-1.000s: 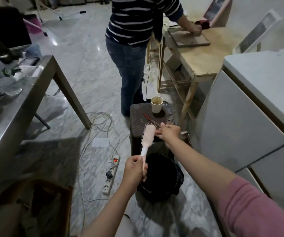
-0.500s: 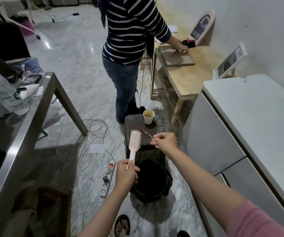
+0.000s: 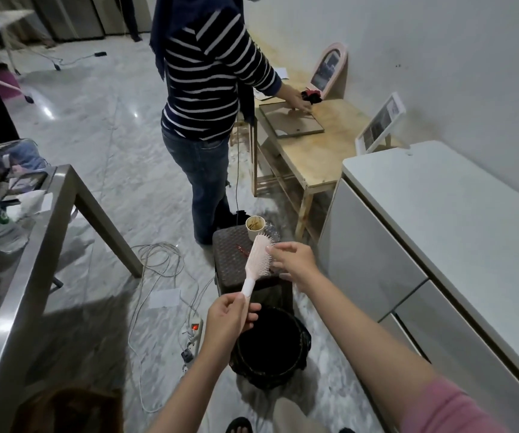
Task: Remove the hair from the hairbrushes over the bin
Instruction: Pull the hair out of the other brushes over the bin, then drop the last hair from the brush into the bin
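A pale pink hairbrush [image 3: 258, 257] stands almost upright in front of me, bristles turned to the right. My left hand [image 3: 227, 320] grips its handle from below. My right hand [image 3: 292, 261] is at the bristle side of the head, with fingertips touching the bristles. Whether any hair is pinched between the fingers is too small to tell. The black bin [image 3: 270, 345] stands on the floor just below and to the right of my left hand.
A dark woven stool [image 3: 230, 245] behind the bin carries a paper cup [image 3: 255, 227] and a red comb [image 3: 243, 250]. A person in a striped top [image 3: 205, 89] stands beyond it. A power strip [image 3: 192, 335] and cables lie left; a white cabinet [image 3: 439, 232] stands right, a steel table [image 3: 24, 270] left.
My right hand came back from the stool to the brush's bristles. The brush tilted so its bristles face right. The view rose and widened.
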Available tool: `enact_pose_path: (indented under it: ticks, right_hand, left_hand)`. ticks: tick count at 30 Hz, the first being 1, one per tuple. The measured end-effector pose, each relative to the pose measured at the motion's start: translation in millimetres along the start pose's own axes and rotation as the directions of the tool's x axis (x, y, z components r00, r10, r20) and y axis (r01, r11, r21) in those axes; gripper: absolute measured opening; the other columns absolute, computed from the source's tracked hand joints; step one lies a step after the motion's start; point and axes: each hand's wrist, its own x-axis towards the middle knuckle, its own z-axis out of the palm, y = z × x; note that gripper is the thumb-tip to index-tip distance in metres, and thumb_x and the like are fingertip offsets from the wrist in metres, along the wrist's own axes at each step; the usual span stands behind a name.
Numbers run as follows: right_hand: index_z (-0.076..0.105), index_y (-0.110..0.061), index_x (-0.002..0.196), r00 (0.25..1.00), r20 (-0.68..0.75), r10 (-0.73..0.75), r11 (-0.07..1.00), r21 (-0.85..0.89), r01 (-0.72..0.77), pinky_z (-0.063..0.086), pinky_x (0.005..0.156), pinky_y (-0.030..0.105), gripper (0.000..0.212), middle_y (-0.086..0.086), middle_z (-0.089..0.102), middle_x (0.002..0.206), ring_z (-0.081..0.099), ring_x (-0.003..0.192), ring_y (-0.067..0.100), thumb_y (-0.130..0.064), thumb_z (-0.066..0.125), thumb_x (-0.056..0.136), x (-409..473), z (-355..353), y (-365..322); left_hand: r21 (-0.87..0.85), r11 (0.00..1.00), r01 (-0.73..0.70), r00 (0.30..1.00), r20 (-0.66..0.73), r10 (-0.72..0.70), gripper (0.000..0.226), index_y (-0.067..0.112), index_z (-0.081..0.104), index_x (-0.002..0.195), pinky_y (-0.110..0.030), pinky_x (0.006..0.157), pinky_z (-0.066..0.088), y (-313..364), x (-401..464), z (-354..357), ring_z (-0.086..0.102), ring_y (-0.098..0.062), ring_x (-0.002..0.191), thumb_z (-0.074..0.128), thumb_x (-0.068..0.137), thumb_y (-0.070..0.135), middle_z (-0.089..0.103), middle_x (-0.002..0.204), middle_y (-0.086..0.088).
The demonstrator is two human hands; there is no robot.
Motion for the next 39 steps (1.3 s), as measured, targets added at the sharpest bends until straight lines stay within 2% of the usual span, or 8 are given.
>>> enact_pose_path:
  ticks: [3, 7, 14, 18, 24, 28, 34, 39]
  right_hand:
    - [0.059, -0.008, 0.104, 0.998, -0.046, 0.040, 0.980, 0.194, -0.030, 0.057, 0.068, 0.037, 0.026, 0.011, 0.068, 0.090, 0.066, 0.071, 0.020, -0.009, 0.073, 0.082, -2.2, -3.0, -7.7]
    - [0.057, -0.004, 0.108, 0.980, -0.190, 0.055, 0.908, 0.417, 0.030, 0.057, 0.048, 0.025, 0.028, 0.015, 0.067, 0.095, 0.066, 0.073, 0.022, 0.000, 0.069, 0.083, -2.1, -30.4, -14.9]
    - [0.061, -0.004, 0.096, 0.919, -0.388, 0.069, 0.793, 0.580, 0.185, 0.059, 0.072, 0.036, 0.011, 0.009, 0.067, 0.083, 0.066, 0.069, 0.015, -0.001, 0.066, 0.085, -15.0, -146.0, -15.3]
    - [0.063, -0.001, 0.102, 0.860, -0.506, 0.069, 0.775, 0.570, 0.274, 0.057, 0.058, 0.030, 0.018, 0.013, 0.067, 0.088, 0.064, 0.066, 0.016, -0.003, 0.067, 0.085, -27.4, -239.1, -11.6]
    - [0.065, -0.008, 0.082, 0.718, -0.683, 0.138, 0.764, 0.535, 0.362, 0.057, 0.066, 0.032, 0.008, 0.013, 0.068, 0.088, 0.066, 0.077, 0.021, -0.001, 0.065, 0.085, -45.6, -391.1, 4.2]
    - [0.064, -0.003, 0.096, 0.636, -0.746, 0.199, 0.768, 0.522, 0.371, 0.057, 0.069, 0.033, 0.012, 0.016, 0.068, 0.096, 0.067, 0.086, 0.025, -0.001, 0.067, 0.084, -45.3, -474.2, 16.1]
    - [0.066, -0.006, 0.105, 0.503, -0.829, 0.245, 0.863, 0.423, 0.277, 0.057, 0.086, 0.042, 0.025, 0.013, 0.069, 0.108, 0.068, 0.096, 0.028, -0.010, 0.071, 0.080, -26.8, -566.3, 40.0]
    - [0.065, -0.008, 0.113, 0.508, -0.839, 0.195, 0.937, 0.312, 0.156, 0.050, 0.097, 0.036, 0.032, 0.003, 0.065, 0.107, 0.062, 0.105, 0.022, -0.010, 0.066, 0.081, -20.8, -600.3, 46.4]
  left_hand:
    - [0.008, 1.000, 0.001, 0.998, 0.065, -0.001, 0.017, 0.002, 0.059, 0.102, -0.022, 0.054, 0.052, 8.9, 5.7, 7.8, 0.059, -0.012, 0.054, 0.047, 0.099, 0.014, 0.072, 0.078, -0.013]
    - [0.085, 0.996, -0.037, 0.978, 0.206, 0.019, 0.014, 0.005, 0.059, 0.101, -0.024, 0.056, 0.054, 20.7, 11.7, 34.2, 0.060, -0.011, 0.055, 0.050, 0.098, 0.015, 0.073, 0.077, -0.010]
    - [0.188, 0.973, -0.134, 0.863, 0.504, 0.021, 0.014, 0.002, 0.059, 0.101, -0.026, 0.058, 0.052, 24.0, 6.3, 134.6, 0.060, -0.012, 0.056, 0.052, 0.097, 0.013, 0.071, 0.076, -0.010]
    - [0.265, 0.947, -0.182, 0.784, 0.621, -0.023, 0.017, -0.002, 0.061, 0.102, -0.023, 0.053, 0.052, 14.0, -5.3, 219.2, 0.062, -0.013, 0.060, 0.054, 0.096, 0.012, 0.070, 0.080, -0.011]
    - [0.382, 0.837, -0.392, 0.611, 0.788, -0.074, 0.009, 0.009, 0.062, 0.100, -0.021, 0.059, 0.054, -3.3, -42.7, 358.7, 0.060, -0.012, 0.067, 0.056, 0.095, 0.014, 0.062, 0.078, -0.005]
    - [0.385, 0.683, -0.621, 0.520, 0.854, -0.009, 0.015, 0.005, 0.066, 0.090, -0.031, 0.061, 0.046, -18.3, -58.2, 439.6, 0.052, -0.016, 0.063, 0.063, 0.085, 0.019, 0.059, 0.074, -0.004]
    - [0.472, 0.504, -0.723, 0.569, 0.821, 0.049, 0.006, 0.019, 0.058, 0.083, -0.027, 0.069, 0.045, -44.8, -72.3, 532.3, 0.058, -0.016, 0.076, 0.062, 0.083, 0.015, 0.061, 0.080, 0.004]
    - [0.472, 0.362, -0.804, 0.528, 0.847, 0.068, 0.002, 0.014, 0.062, 0.080, -0.019, 0.057, 0.033, -66.1, -66.7, 576.1, 0.051, -0.018, 0.075, 0.060, 0.081, 0.013, 0.050, 0.080, 0.002]
